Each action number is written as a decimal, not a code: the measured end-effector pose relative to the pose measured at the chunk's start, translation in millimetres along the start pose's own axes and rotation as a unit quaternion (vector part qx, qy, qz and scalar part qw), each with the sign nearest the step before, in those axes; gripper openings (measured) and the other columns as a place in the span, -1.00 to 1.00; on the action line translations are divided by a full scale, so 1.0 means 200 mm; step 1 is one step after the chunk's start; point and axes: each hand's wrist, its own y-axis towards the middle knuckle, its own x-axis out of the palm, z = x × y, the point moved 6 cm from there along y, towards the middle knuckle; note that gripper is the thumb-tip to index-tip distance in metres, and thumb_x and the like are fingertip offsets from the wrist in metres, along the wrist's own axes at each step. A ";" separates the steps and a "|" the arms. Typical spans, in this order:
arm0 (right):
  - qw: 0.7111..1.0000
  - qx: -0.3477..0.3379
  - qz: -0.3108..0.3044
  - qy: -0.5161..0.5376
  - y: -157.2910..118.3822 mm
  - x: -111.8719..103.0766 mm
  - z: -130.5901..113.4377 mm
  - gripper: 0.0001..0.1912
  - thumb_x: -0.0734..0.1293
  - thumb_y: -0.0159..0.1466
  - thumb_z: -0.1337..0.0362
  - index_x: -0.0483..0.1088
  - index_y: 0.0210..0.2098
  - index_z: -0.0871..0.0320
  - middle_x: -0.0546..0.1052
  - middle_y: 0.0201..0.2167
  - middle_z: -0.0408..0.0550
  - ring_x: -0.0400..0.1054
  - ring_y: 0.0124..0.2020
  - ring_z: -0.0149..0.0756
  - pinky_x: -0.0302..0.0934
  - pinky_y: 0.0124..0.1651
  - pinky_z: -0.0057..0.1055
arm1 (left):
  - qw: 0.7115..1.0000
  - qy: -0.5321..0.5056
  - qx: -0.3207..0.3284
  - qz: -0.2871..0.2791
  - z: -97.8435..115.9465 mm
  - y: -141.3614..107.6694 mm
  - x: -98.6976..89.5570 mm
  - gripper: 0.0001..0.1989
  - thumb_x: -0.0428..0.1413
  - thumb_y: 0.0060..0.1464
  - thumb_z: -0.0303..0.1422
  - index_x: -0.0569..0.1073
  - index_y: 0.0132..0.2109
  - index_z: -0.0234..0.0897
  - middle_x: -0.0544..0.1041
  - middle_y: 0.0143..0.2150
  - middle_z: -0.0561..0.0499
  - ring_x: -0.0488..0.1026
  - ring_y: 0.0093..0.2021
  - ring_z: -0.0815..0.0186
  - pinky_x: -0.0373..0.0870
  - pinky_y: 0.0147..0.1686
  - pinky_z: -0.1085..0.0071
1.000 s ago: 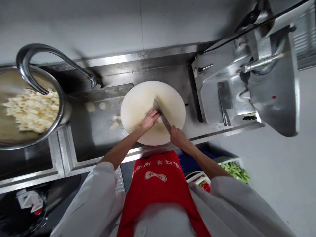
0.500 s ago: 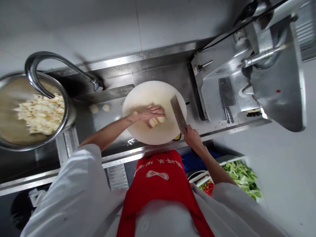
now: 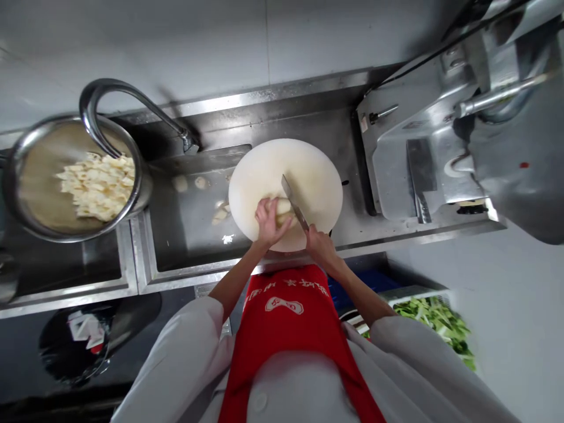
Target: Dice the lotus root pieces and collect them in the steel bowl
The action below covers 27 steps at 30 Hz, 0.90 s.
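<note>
On the round white cutting board [image 3: 317,170] lie pale, peeled vegetable pieces [image 3: 283,206], side by side. My left hand [image 3: 269,222] is curled over their left part and grips them against the board. My right hand [image 3: 321,245] is closed on the handle of a cleaver [image 3: 294,201]. The blade stands nearly on edge at the right side of the pieces, slanting from upper left to lower right. Whether it touches them is hard to tell.
Left is a metal pot [image 3: 143,182] with pale chunks under a curved faucet [image 3: 132,91]. Pale pieces [image 3: 219,215] lie in the sink. At right stand a slicing machine [image 3: 390,158] and a second cleaver [image 3: 422,164]. Green vegetables [image 3: 436,320] sit below.
The cleaver has moved left from the board's right side to the pieces and turned on edge. My left hand has gone from lying flat across the pieces to gripping them from the near left.
</note>
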 end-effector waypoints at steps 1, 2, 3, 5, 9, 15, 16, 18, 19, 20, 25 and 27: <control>1.000 0.001 0.002 -0.001 -0.01 -0.02 0.00 -0.67 -0.03 0.44 0.23 0.24 -0.02 0.27 0.54 -0.32 0.16 0.49 -0.24 -0.09 0.21 -0.20 -0.34 | 0.999 -0.019 -0.007 0.035 -0.03 0.00 -0.04 -0.41 0.03 0.19 -0.06 0.20 0.26 -0.24 0.18 0.22 -0.28 0.11 0.28 0.02 0.10 0.22 0.03; 1.000 0.002 0.007 -0.001 -0.02 -0.03 0.00 -0.65 -0.04 0.44 0.22 0.24 -0.02 0.27 0.54 -0.33 0.15 0.49 -0.24 -0.09 0.22 -0.20 -0.33 | 0.997 -0.033 -0.017 0.067 -0.05 0.00 -0.08 -0.50 -0.03 0.25 -0.12 0.22 0.23 -0.26 0.22 0.18 -0.27 0.15 0.25 0.08 0.11 0.22 0.07; 1.000 0.004 0.014 0.001 -0.03 -0.05 -0.01 -0.64 -0.05 0.44 0.21 0.23 -0.02 0.27 0.53 -0.33 0.15 0.49 -0.25 -0.08 0.22 -0.20 -0.32 | 0.995 -0.042 -0.025 0.090 -0.08 0.00 -0.09 -0.58 -0.08 0.28 -0.18 0.25 0.19 -0.27 0.26 0.14 -0.25 0.19 0.22 0.11 0.13 0.21 0.10; 1.000 0.007 0.018 0.009 -0.02 -0.06 -0.05 -0.64 -0.05 0.44 0.22 0.23 -0.03 0.28 0.53 -0.33 0.15 0.49 -0.25 -0.09 0.22 -0.21 -0.33 | 0.995 -0.046 -0.021 0.088 -0.11 -0.01 -0.08 -0.66 -0.12 0.31 -0.23 0.31 0.12 -0.28 0.32 0.07 -0.23 0.23 0.17 0.14 0.15 0.19 0.12; 1.000 0.006 -0.002 0.015 0.04 -0.05 -0.16 -0.70 0.00 0.43 0.28 0.22 -0.02 0.29 0.54 -0.24 0.18 0.47 -0.19 -0.10 0.23 -0.20 -0.36 | 0.999 -0.032 0.008 0.024 -0.12 -0.01 0.00 -0.68 -0.14 0.32 -0.25 0.36 0.06 -0.29 0.36 0.03 -0.21 0.26 0.11 0.12 0.19 0.13 0.12; 0.999 -0.002 0.038 -0.002 0.02 -0.12 -0.20 -0.67 -0.02 0.44 0.23 0.23 -0.03 0.28 0.53 -0.28 0.19 0.47 -0.22 -0.08 0.23 -0.19 -0.32 | 0.996 -0.037 -0.040 0.070 -0.16 -0.03 -0.07 -0.69 -0.14 0.31 -0.25 0.36 0.04 -0.30 0.35 0.04 -0.22 0.25 0.13 0.14 0.16 0.16 0.15; 0.999 0.003 0.032 0.001 0.02 -0.11 -0.21 -0.66 -0.03 0.44 0.23 0.23 -0.02 0.29 0.53 -0.28 0.20 0.47 -0.21 -0.08 0.23 -0.19 -0.33 | 0.996 -0.038 -0.042 0.067 -0.16 -0.03 -0.07 -0.69 -0.16 0.32 -0.26 0.37 0.03 -0.29 0.36 0.03 -0.22 0.26 0.12 0.14 0.17 0.16 0.15; 1.000 0.008 0.006 0.010 0.03 -0.08 -0.23 -0.68 -0.01 0.43 0.26 0.22 0.00 0.31 0.53 -0.24 0.22 0.47 -0.17 -0.10 0.23 -0.16 -0.34 | 0.998 -0.039 -0.034 0.037 -0.15 -0.03 -0.05 -0.68 -0.18 0.32 -0.27 0.39 0.00 -0.27 0.37 0.01 -0.20 0.27 0.10 0.14 0.19 0.14 0.15; 1.000 0.008 -0.008 0.013 0.03 -0.07 -0.25 -0.69 0.00 0.43 0.28 0.22 0.01 0.31 0.53 -0.23 0.22 0.46 -0.15 -0.10 0.23 -0.15 -0.35 | 0.999 -0.040 -0.029 0.022 -0.15 -0.03 -0.04 -0.67 -0.19 0.33 -0.27 0.40 -0.01 -0.27 0.38 0.00 -0.20 0.28 0.09 0.14 0.20 0.13 0.15; 1.000 0.009 -0.015 0.012 0.04 -0.07 -0.25 -0.70 0.02 0.43 0.28 0.22 0.01 0.31 0.53 -0.22 0.21 0.46 -0.14 -0.10 0.22 -0.14 -0.35 | 0.999 -0.043 -0.028 0.016 -0.14 -0.03 -0.03 -0.67 -0.19 0.33 -0.26 0.41 -0.01 -0.27 0.39 -0.01 -0.19 0.28 0.09 0.14 0.21 0.12 0.15; 1.000 0.007 0.027 0.008 0.01 -0.10 -0.27 -0.67 -0.01 0.44 0.22 0.24 -0.03 0.29 0.53 -0.26 0.20 0.46 -0.19 -0.09 0.22 -0.15 -0.32 | 0.991 -0.056 -0.068 0.095 -0.17 -0.06 -0.07 -0.65 -0.22 0.33 -0.26 0.37 0.02 -0.30 0.38 0.01 -0.22 0.27 0.12 0.15 0.18 0.15 0.13; 1.000 0.005 0.018 0.020 0.01 -0.08 -0.29 -0.67 -0.02 0.44 0.24 0.23 -0.01 0.30 0.53 -0.25 0.21 0.46 -0.18 -0.10 0.21 -0.14 -0.33 | 0.992 -0.057 -0.063 0.089 -0.17 -0.07 -0.06 -0.65 -0.23 0.34 -0.26 0.39 -0.02 -0.30 0.40 -0.01 -0.21 0.29 0.11 0.16 0.19 0.14 0.13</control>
